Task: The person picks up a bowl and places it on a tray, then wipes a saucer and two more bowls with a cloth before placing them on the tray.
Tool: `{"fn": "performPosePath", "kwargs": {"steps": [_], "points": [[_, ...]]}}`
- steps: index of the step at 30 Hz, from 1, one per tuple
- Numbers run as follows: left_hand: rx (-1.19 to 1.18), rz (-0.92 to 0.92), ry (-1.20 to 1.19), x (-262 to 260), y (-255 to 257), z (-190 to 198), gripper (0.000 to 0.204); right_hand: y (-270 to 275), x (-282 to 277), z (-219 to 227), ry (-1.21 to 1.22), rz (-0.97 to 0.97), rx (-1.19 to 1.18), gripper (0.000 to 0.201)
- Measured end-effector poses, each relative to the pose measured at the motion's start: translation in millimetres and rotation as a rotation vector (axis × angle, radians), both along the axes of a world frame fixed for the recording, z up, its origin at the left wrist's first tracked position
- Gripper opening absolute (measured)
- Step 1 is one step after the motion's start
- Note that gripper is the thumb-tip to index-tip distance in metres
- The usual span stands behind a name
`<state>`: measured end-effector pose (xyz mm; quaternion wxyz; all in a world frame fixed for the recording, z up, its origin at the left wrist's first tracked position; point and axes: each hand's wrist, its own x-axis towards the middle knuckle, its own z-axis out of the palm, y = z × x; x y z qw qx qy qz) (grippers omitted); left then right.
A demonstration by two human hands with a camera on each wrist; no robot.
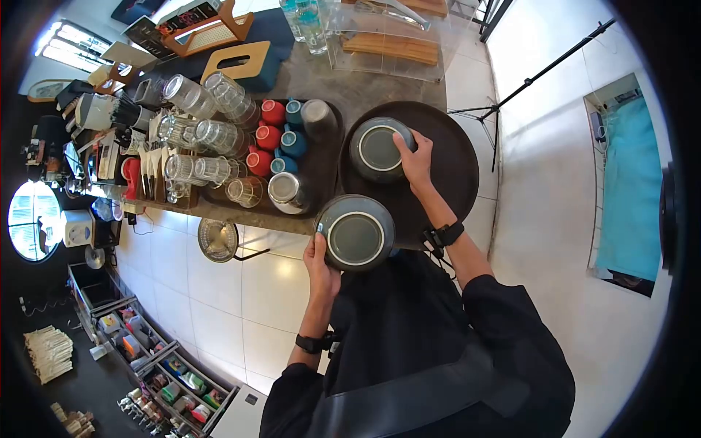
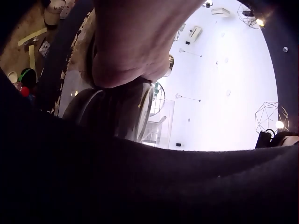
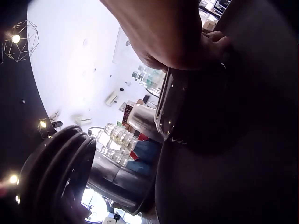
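Observation:
My left hand (image 1: pixel 321 268) grips the edge of a grey bowl (image 1: pixel 355 232), turned with its foot ring up, in front of the table edge. The right wrist view shows several nested rims in this stack of bowls (image 3: pixel 60 172). With thumb over the base and fingers round the side, my right hand (image 1: pixel 416 159) holds another upturned grey bowl (image 1: pixel 380 150) at the round dark tray (image 1: pixel 445 175). In the right wrist view, that bowl's shiny side (image 3: pixel 166 105) sits close over the tray surface. The fingers under the left bowl are hidden.
Left of the round tray, a rectangular dark tray (image 1: pixel 310 157) carries upturned glasses (image 1: pixel 219 139), red cups (image 1: pixel 269 136) and blue cups (image 1: pixel 293 144). A clear acrylic case (image 1: pixel 387 58) and a tissue box (image 1: pixel 237 62) stand behind. A tripod stand (image 1: pixel 504 98) is at the right.

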<state>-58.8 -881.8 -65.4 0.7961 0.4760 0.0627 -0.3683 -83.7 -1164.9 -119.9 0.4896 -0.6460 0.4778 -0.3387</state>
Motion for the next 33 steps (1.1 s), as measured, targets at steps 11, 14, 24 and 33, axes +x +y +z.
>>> {"fn": "performPosePath", "kwargs": {"steps": [11, 14, 24, 33], "points": [[-0.050, -0.064, 0.073, 19.3, -15.5, 4.5, 0.027, 15.5, -12.7, 23.4, -0.005, -0.067, -0.219, 0.060], [-0.056, -0.041, 0.114, 21.7, -29.5, 6.6, 0.028, 44.4, -35.3, 59.7, -0.065, 0.266, -0.034, 0.068], [-0.111, -0.106, 0.171, 27.8, -72.9, 13.4, 0.043, 75.7, -49.2, 88.4, -0.092, 0.268, 0.208, 0.049], [-0.146, -0.117, 0.113, 32.4, -72.5, 11.5, 0.040, 49.2, -45.7, 80.8, -0.403, 0.122, 0.606, 0.037]]}}
